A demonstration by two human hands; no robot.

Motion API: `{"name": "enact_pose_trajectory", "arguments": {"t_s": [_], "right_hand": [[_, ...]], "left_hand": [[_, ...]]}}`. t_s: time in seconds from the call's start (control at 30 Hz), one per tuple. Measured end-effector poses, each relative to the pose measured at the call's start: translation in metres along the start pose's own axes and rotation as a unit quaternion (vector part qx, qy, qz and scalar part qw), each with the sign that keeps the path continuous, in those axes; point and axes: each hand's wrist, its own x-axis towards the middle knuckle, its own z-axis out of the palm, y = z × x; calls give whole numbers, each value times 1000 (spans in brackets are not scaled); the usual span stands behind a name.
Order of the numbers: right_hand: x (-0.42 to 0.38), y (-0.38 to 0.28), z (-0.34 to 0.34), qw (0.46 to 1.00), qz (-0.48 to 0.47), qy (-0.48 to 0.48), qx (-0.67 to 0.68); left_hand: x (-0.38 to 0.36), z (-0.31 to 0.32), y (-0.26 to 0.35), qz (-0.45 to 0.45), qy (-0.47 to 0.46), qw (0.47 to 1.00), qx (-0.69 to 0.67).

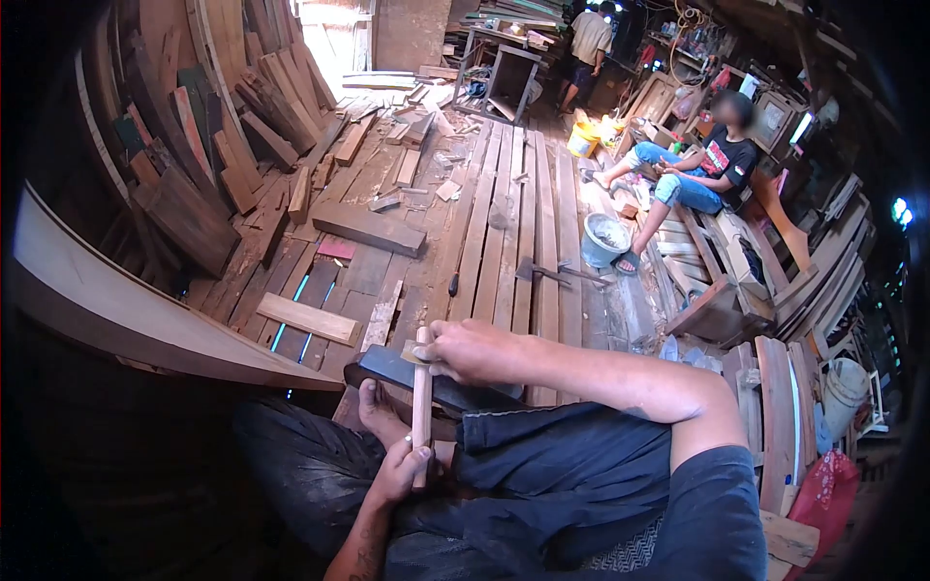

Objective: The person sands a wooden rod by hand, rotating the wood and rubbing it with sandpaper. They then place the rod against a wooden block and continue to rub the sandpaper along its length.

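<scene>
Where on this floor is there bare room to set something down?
The clearest patch is the plank floor between the dark-handled tool and the hammer-like tool. A smaller one lies between the thick beam and the pale board. It is crowded beyond the beam, among wood scraps, and around the grey bucket.

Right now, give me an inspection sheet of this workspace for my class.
Surface: plank floor, gaps between boards.
Job's things: wooden strip; yellowish piece against its far end.
Clutter: pale board, dark beam, scattered offcuts.
Grippers: left hand, grip closed on the strip's near end; right hand holds the yellowish piece.
Cables: hanging coil, hose or cord unclear.
Surroundings: seated person near a bucket; standing person farther back.
</scene>
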Motion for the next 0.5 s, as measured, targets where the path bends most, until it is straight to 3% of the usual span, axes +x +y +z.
{"name": "enact_pose_trajectory", "arguments": {"t_s": [0.07,0.2,0.33,0.37,0.5], "right_hand": [[-2,-10,1,1000,11,-16,10],[5,-3,-5,979,-65,-102,165],[-5,-2,-19,1000,-11,4,4],[-5,-5,-8,999,-7,16,30],[-5,-38,-9,993,-59,-97,17]], "left_hand": [[-2,5,5,-7,10,1000,26],[-2,8,7,-11,-2,1000,26],[-3,4,5,-16,-11,1000,22],[-1,4,5,-16,-14,999,27],[-4,11,12,-3,-12,999,37]]}}
